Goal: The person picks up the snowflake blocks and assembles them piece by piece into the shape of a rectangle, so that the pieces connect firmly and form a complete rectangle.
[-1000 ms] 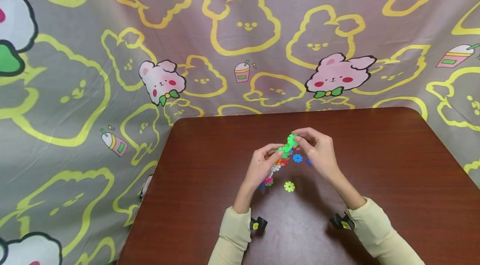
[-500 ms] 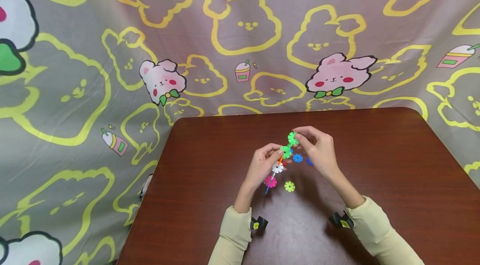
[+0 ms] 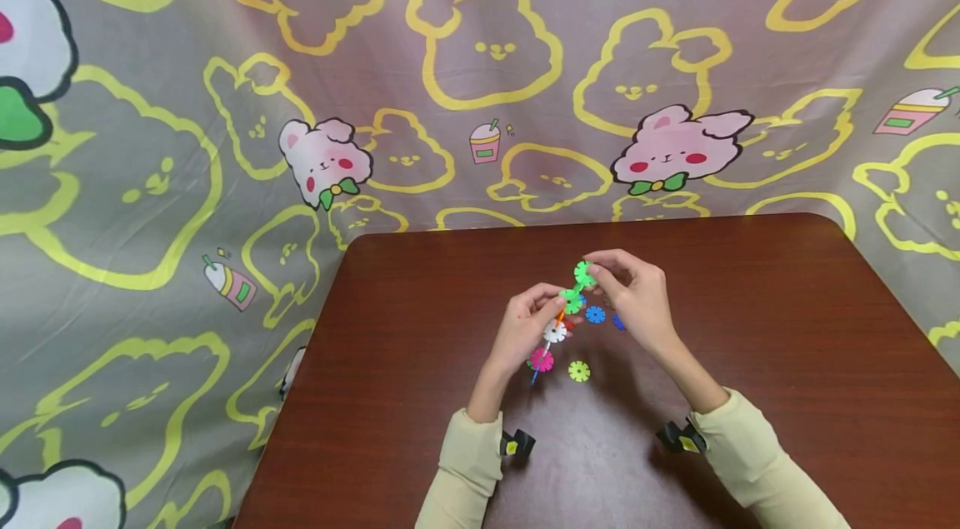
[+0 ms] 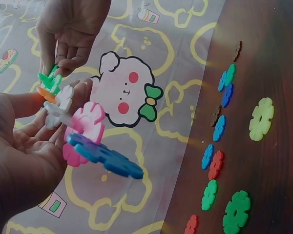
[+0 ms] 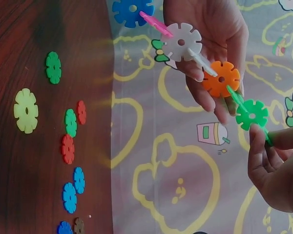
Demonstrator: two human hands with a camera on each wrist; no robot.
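Both hands hold a chain of interlocking snowflake discs off the table. From its lower end it runs through a blue disc (image 5: 123, 9), a pink disc (image 3: 537, 359), white discs (image 5: 170, 48), an orange disc (image 5: 211, 83) and green discs (image 5: 242, 119). My left hand (image 3: 517, 329) grips the chain around its green and orange part, with the lower discs hanging past the palm. Thumb and fingers of my right hand (image 3: 639, 296) pinch the green disc (image 3: 581, 272) at the upper end. Fingers partly hide the joints there.
A loose yellow disc (image 3: 573, 371) lies on the brown table (image 3: 405, 396) below the hands. Beyond it are several flat discs, including a blue disc (image 3: 590, 314), a green disc (image 4: 228, 214) and a red disc (image 5: 65, 155). A patterned cloth (image 3: 450, 204) hangs behind the table.
The chain has turned in the hands, so its white and pink discs show more fully and the lower end hangs straighter. The right hand has risen slightly.
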